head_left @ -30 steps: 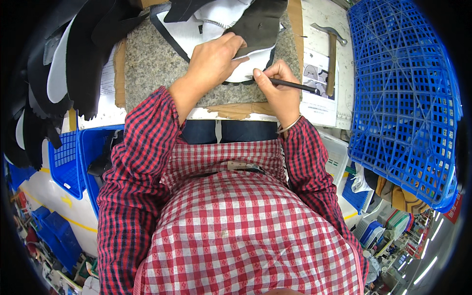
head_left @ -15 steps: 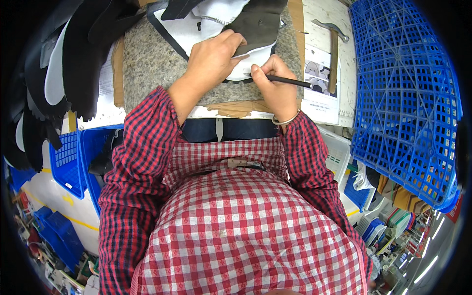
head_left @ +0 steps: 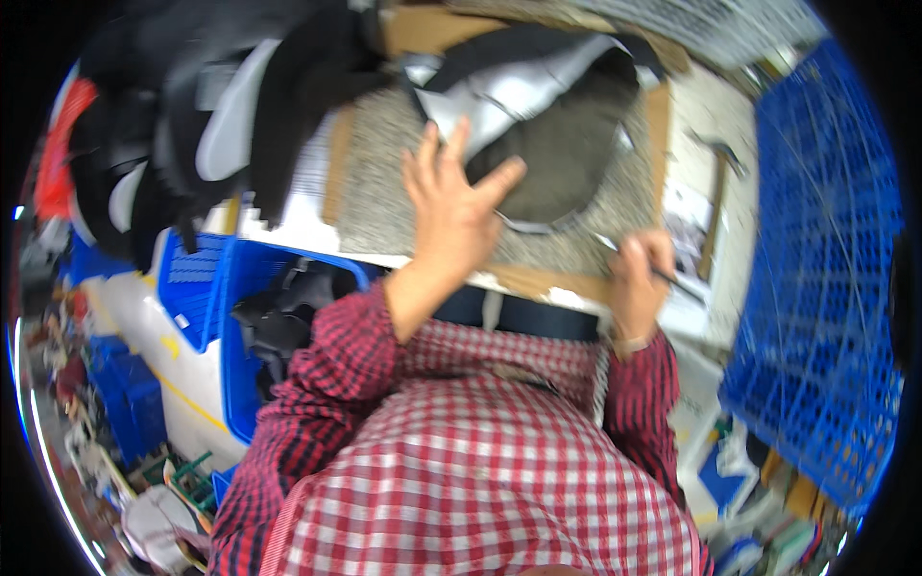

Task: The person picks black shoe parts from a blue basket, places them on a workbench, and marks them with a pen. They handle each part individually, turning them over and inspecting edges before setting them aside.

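On a speckled stone slab (head_left: 375, 182) lies a soft leather-like piece (head_left: 562, 144), dark on one face with white lining folded back along a black edge. My left hand (head_left: 453, 209) has its fingers spread at the left side of this piece, and seems to hold nothing. Just to the lower right of the piece, my right hand (head_left: 642, 274) is closed around a slim black pen-like tool (head_left: 684, 288). A pale tip pokes out toward the slab. Motion blur hides the fine detail of both hands.
A hammer (head_left: 718, 197) lies on the white table's right side, near a printed sheet (head_left: 687, 226). Beyond stands a tall blue plastic crate (head_left: 816, 259). At the left hang several black and white pieces (head_left: 279, 125), above a blue bin (head_left: 235, 346) holding dark pieces.
My left hand has let go of the folded-up edge and spread its fingers. My right hand has drawn the tool away from the piece, which now lies flatter. The whole view has shifted.
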Motion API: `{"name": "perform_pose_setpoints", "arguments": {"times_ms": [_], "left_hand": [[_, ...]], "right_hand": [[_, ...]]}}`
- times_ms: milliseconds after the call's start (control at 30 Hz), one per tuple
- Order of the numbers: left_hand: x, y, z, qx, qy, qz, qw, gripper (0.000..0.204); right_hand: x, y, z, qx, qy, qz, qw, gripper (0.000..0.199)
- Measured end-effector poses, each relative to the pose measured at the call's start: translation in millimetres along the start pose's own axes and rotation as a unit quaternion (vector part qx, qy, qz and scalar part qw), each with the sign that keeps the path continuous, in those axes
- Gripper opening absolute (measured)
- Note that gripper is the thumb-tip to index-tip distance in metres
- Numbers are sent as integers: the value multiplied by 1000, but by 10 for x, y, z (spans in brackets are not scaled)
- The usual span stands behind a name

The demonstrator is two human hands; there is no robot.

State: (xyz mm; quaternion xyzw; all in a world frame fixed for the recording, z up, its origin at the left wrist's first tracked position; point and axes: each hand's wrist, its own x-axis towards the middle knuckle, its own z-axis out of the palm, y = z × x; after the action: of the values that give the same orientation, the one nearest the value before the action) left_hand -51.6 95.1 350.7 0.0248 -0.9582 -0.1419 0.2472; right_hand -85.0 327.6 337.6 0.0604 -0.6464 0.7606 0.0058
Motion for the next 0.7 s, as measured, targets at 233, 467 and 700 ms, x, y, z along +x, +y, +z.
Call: {"name": "perform_pose_setpoints", "arguments": {"times_ms": [233,467,700], "left_hand": [[1160,10,39,-235,-231,165,930,55],[575,-710,-1400,-58,280,98,953,58],[-109,-1868,-1596,-203,235,-280,908,40]], "right_hand": [[-124,-333,868,-32,-87,-95,991,23],[-276,-322,571,10,-53,-57,997,35],[-477,-395,741,8,-136,-2,991,30]]}}
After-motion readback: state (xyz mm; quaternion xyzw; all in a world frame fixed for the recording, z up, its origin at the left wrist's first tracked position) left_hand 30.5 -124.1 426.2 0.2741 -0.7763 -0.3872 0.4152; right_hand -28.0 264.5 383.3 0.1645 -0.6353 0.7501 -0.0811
